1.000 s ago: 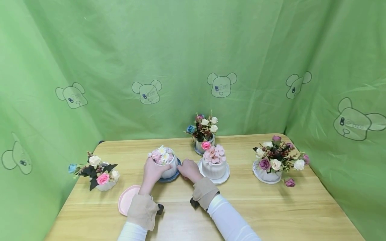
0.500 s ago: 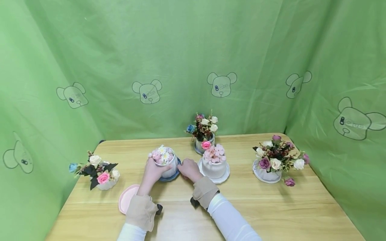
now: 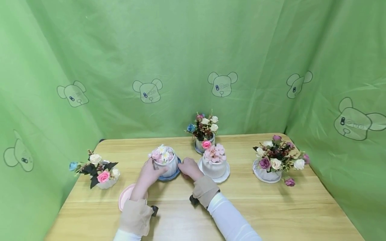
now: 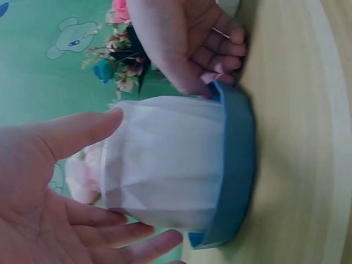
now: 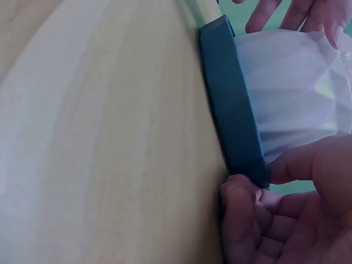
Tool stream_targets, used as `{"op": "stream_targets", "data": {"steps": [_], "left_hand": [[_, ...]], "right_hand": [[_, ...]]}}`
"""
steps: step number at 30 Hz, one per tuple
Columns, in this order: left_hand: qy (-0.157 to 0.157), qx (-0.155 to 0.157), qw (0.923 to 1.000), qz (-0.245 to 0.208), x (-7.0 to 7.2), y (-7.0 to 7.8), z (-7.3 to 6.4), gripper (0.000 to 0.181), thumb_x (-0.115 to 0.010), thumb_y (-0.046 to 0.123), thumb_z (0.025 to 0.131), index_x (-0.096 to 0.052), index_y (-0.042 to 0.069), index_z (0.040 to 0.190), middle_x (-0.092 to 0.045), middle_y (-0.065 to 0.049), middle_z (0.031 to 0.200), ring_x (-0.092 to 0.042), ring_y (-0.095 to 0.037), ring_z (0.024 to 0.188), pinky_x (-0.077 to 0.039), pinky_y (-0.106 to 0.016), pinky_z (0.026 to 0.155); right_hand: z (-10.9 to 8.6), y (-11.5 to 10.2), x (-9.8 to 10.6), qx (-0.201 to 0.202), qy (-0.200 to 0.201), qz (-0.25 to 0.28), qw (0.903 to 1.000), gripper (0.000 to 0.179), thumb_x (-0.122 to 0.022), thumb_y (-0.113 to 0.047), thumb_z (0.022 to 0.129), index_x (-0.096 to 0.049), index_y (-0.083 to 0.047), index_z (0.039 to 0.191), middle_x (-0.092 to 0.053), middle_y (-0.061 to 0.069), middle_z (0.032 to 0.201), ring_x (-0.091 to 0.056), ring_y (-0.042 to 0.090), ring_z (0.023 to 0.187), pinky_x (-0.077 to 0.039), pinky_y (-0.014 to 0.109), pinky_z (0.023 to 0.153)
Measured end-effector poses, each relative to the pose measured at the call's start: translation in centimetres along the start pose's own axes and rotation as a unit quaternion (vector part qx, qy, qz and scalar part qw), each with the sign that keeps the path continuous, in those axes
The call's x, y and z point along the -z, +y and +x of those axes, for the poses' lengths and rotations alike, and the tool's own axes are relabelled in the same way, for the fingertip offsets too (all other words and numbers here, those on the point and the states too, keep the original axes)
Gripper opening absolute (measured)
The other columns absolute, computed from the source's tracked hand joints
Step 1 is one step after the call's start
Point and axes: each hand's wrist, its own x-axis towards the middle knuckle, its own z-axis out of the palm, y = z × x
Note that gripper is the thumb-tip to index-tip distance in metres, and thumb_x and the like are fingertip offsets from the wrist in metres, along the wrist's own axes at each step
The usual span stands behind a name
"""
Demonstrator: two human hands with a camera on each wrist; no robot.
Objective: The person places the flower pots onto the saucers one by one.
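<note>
A white faceted flower pot [image 4: 165, 159] with pink flowers and white daisies [image 3: 163, 154] stands upright in a blue saucer [image 4: 239, 170]. My left hand [image 3: 149, 172] is at the pot's left side. In the left wrist view its thumb lies at the rim and its fingers are spread, fairly straight, along the far side. On the saucer's right edge, my right hand [image 3: 189, 167] pinches the rim between thumb and curled fingers, as the right wrist view shows. Close by on the right is a white ribbed pot of pink blossoms [image 3: 214, 160] on a white saucer [image 3: 224, 177].
A pink saucer [image 3: 125, 196] lies partly behind the left forearm. At the left stands a small pot of mixed roses [image 3: 104, 182]. Another rose pot [image 3: 205, 142] is at the back, and one with purple and cream roses [image 3: 271, 167] sits on the right. Green curtains [image 3: 181, 50] surround the table.
My left hand has loosened around the pot and drawn slightly down and left, its forearm now covering more of the pink saucer. The right hand keeps its pinch; pot and saucer stay put.
</note>
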Motion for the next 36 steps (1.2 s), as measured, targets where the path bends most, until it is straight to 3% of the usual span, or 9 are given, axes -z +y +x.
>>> {"op": "stream_targets", "data": {"steps": [6,9,14,17,24,29,36], "left_hand": [[-0.023,0.007,0.9995,0.022,1.1,0.6,-0.8,0.082,-0.071,0.033,0.086,-0.033,-0.011,0.144,-0.043,-0.033,0.144,-0.042,-0.048,0.134,-0.035,-0.057,0.113],[-0.028,0.009,0.9992,0.027,1.7,0.7,-1.3,0.077,-0.069,0.034,0.087,-0.037,-0.008,0.144,-0.049,-0.031,0.140,-0.048,-0.046,0.130,-0.040,-0.056,0.109],[-0.023,0.008,0.9997,0.009,2.5,0.3,-2.0,0.063,-0.066,0.031,0.090,-0.047,-0.006,0.137,-0.061,-0.028,0.128,-0.058,-0.042,0.119,-0.049,-0.052,0.101],[-0.014,0.000,0.9999,-0.010,2.9,0.1,-2.5,0.057,-0.065,0.028,0.091,-0.050,-0.005,0.135,-0.062,-0.027,0.125,-0.061,-0.041,0.115,-0.051,-0.050,0.099],[0.046,-0.008,0.9968,-0.064,4.1,0.3,-3.7,0.038,-0.065,0.025,0.093,-0.062,0.000,0.121,-0.070,-0.019,0.108,-0.069,-0.028,0.096,-0.056,-0.041,0.089],[0.079,-0.018,0.9927,-0.090,5.4,0.6,-4.4,0.029,-0.065,0.025,0.093,-0.065,0.007,0.115,-0.073,-0.013,0.097,-0.067,-0.012,0.078,-0.055,-0.027,0.077],[0.142,-0.040,0.9814,-0.123,7.3,0.6,-5.1,0.028,-0.066,0.025,0.093,-0.066,0.011,0.117,-0.073,-0.013,0.098,-0.065,-0.001,0.075,-0.053,-0.016,0.074]], "right_hand": [[-0.4,-0.3,0.3,-0.009,-0.014,0.030,0.9994,0.033,-0.054,-0.018,0.088,-0.050,-0.012,0.055,-0.048,-0.001,0.043,-0.048,0.012,0.036,-0.041,0.021,0.038],[-0.8,-0.4,0.6,-0.016,-0.024,0.046,0.9985,0.031,-0.055,-0.016,0.089,-0.052,-0.010,0.058,-0.056,0.005,0.050,-0.052,0.015,0.040,-0.046,0.023,0.039],[-1.6,-0.5,1.3,0.000,-0.040,0.045,0.9982,0.026,-0.056,-0.017,0.091,-0.056,-0.008,0.067,-0.068,0.015,0.068,-0.064,0.022,0.051,-0.051,0.025,0.046],[-2.0,-0.5,1.7,0.021,-0.040,0.031,0.9985,0.028,-0.056,-0.019,0.092,-0.054,-0.010,0.066,-0.068,0.012,0.065,-0.065,0.022,0.053,-0.050,0.024,0.049],[-3.0,-0.2,2.1,0.066,-0.030,-0.007,0.9973,0.029,-0.054,-0.022,0.094,-0.051,-0.014,0.066,-0.050,-0.003,0.050,-0.048,0.012,0.043,-0.041,0.023,0.050],[-3.6,-0.1,2.0,0.091,-0.014,-0.016,0.9956,0.025,-0.051,-0.023,0.094,-0.055,-0.013,0.071,-0.049,-0.003,0.049,-0.047,0.011,0.042,-0.042,0.024,0.050],[-4.8,-0.3,1.3,0.111,-0.012,-0.003,0.9937,0.018,-0.055,-0.020,0.092,-0.061,-0.011,0.077,-0.052,-0.003,0.056,-0.048,0.009,0.043,-0.043,0.023,0.046]]}}
